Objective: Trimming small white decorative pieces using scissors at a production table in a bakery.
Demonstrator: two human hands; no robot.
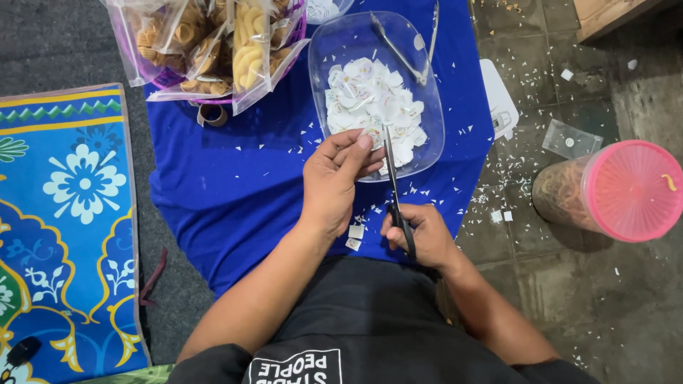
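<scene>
A heap of cut paper labels (376,107) fills the clear tray (334,57) at upper centre, while the right hand (420,236) grips black scissors (395,193) and the left hand (334,181) pinches one small piece.

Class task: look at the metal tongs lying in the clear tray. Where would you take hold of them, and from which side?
Probably grip the metal tongs at the joined end near the paper cutouts, from above: both arms meet there, while the far ends splay apart across the clear tray rim.
</scene>
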